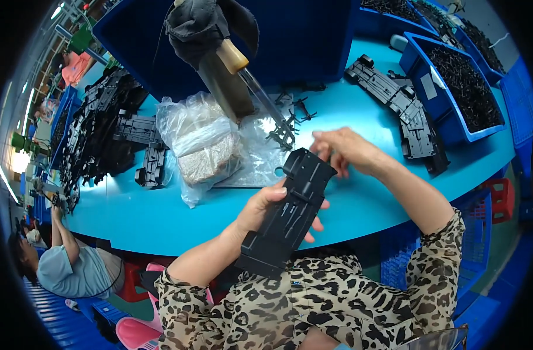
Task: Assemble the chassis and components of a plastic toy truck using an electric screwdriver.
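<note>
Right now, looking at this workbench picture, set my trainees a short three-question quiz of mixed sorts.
1. True or false: the left hand holds the long black plastic part.
2. Multiple choice: the right hand touches that part at A) its far end, B) its near end, C) nowhere.
3. Fill in: the clear plastic bag lies on the ____ table.

Key: 1 true; 2 A; 3 blue.

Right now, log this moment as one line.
left hand: holds black plastic part | right hand: at part's top end | blue table
</note>
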